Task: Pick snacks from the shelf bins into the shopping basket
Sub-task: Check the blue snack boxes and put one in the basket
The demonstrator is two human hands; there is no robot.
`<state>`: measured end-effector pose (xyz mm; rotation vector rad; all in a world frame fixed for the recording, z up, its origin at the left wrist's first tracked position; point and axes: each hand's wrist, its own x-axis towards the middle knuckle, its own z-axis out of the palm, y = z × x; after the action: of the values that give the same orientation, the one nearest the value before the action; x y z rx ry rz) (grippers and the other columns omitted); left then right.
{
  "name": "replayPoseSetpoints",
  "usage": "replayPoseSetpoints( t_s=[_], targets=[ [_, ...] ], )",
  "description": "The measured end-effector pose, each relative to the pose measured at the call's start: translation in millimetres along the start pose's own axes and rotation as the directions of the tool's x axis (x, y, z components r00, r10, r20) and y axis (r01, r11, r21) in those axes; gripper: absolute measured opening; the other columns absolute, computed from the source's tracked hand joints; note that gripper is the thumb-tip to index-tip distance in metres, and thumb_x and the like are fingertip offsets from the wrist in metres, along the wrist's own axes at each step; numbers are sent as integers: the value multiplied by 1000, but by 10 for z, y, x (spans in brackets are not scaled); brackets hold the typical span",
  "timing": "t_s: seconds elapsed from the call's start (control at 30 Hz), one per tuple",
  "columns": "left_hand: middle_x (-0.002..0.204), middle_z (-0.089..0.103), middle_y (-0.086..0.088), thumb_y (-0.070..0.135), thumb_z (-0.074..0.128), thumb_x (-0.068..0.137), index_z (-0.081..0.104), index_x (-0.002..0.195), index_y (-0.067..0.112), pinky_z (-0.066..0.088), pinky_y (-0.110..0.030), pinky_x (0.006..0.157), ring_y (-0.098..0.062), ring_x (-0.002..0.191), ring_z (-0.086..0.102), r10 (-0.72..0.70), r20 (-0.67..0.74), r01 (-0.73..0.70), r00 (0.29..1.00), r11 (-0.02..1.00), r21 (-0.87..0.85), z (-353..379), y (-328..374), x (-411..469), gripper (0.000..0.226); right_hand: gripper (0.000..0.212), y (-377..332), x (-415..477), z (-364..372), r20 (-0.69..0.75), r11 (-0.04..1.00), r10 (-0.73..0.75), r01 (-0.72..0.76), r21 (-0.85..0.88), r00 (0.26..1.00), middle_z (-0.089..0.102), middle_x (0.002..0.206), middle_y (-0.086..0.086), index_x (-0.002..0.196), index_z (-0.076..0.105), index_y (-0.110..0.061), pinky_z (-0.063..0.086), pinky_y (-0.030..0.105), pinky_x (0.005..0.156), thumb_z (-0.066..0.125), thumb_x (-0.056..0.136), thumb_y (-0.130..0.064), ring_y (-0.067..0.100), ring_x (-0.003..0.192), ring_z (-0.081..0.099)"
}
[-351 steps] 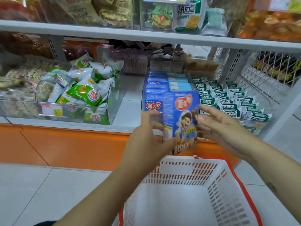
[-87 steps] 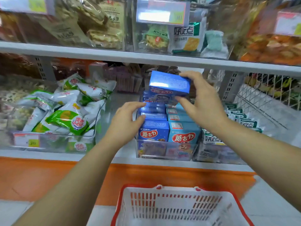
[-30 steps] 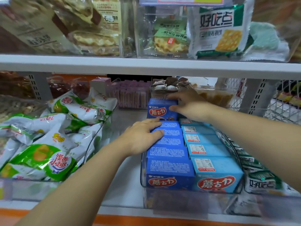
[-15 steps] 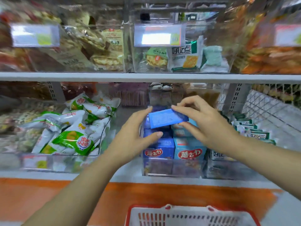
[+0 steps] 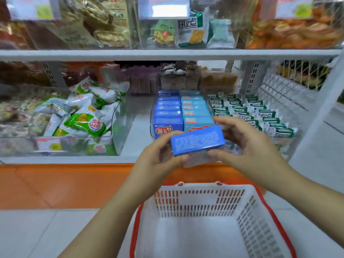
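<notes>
- Blue snack box (image 5: 197, 139) is held in the air, shopping basket (image 5: 197, 187) at its 6 o'clock, shelf bin (image 5: 152, 116) at 12.
- Left hand (image 5: 158, 161) pinches its 9 o'clock end; right hand (image 5: 247, 146) pinches the 3 o'clock end.

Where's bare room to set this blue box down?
The basket floor below the blue box is bare. A bare shelf strip runs between the green-bag bin and the blue-box bin. Both bins and the green-pack rows are packed.
</notes>
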<state>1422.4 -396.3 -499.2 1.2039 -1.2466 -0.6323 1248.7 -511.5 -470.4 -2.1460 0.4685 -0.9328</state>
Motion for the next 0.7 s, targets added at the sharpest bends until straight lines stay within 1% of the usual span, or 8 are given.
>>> replayPoseSetpoints(
  t_s=[0.13, 0.33, 0.43, 0.5, 0.53, 0.6, 0.67, 0.7],
  targets=[
    [108, 71, 13, 10, 71, 77, 57, 115, 19, 50, -16, 82, -3, 105, 64, -110, 40, 114, 993, 984, -139, 1, -79, -27, 42, 46, -35, -95, -16, 13, 997, 79, -79, 2, 997, 68, 108, -17, 108, 61, -33, 50, 34, 96, 81, 72, -11, -1, 105, 61],
    [109, 71, 11, 15, 64, 73, 58, 117, 18, 52, -17, 80, -6, 106, 64, -148, 15, 149, 989, 978, -144, 6, -138, -3, 45, 52, -10, -70, -17, 24, 994, 91, -89, -69, 996, 64, 111, -28, 112, 56, -45, 50, 33, 95, 78, 74, -17, -5, 109, 57],
    [95, 74, 2, 25, 62, 74, 62, 107, 12, 53, -18, 72, -8, 86, 69, -216, -56, 203, 975, 962, -181, -16, -127, 27, 36, 68, 106, -67, -34, 108, 978, 200, -191, -89, 974, 61, 116, -27, 125, 43, -52, 51, 33, 92, 78, 68, -43, -2, 110, 57],
    [89, 74, -3, 33, 60, 76, 63, 103, 6, 55, -20, 68, -11, 72, 70, -341, -122, 304, 932, 920, -247, -27, -124, 43, 38, 71, 192, -68, -53, 178, 960, 275, -280, 0, 945, 67, 113, -15, 125, 46, -49, 54, 36, 87, 80, 63, -53, 19, 98, 65],
    [87, 75, -3, 35, 60, 79, 63, 102, 4, 55, -21, 69, -12, 67, 70, -400, -144, 358, 905, 899, -252, -34, -128, 46, 39, 69, 225, -63, -62, 206, 948, 293, -311, 64, 934, 68, 111, -9, 122, 50, -45, 55, 34, 85, 82, 61, -52, 24, 92, 67],
    [84, 75, -1, 39, 57, 88, 63, 102, 6, 51, -24, 70, -13, 63, 69, -493, -172, 446, 853, 859, -252, -45, -153, 41, 36, 48, 213, -30, -57, 223, 917, 323, -363, 167, 920, 69, 108, -5, 115, 57, -36, 55, 27, 81, 78, 71, -32, 14, 87, 68],
    [84, 74, 1, 44, 54, 90, 64, 104, 10, 47, -29, 70, -13, 62, 69, -561, -178, 506, 809, 817, -276, -61, -179, 35, 38, 35, 182, 16, -25, 206, 902, 353, -390, 186, 913, 70, 107, -7, 109, 62, -32, 54, 26, 86, 68, 82, -12, 5, 96, 66],
    [84, 74, 1, 46, 54, 89, 65, 106, 12, 49, -30, 70, -14, 64, 69, -590, -166, 529, 791, 794, -300, -66, -188, 36, 39, 29, 178, 34, -6, 193, 904, 366, -397, 161, 911, 70, 107, -6, 107, 65, -31, 53, 28, 89, 66, 84, -13, 4, 100, 66]
  ],
)
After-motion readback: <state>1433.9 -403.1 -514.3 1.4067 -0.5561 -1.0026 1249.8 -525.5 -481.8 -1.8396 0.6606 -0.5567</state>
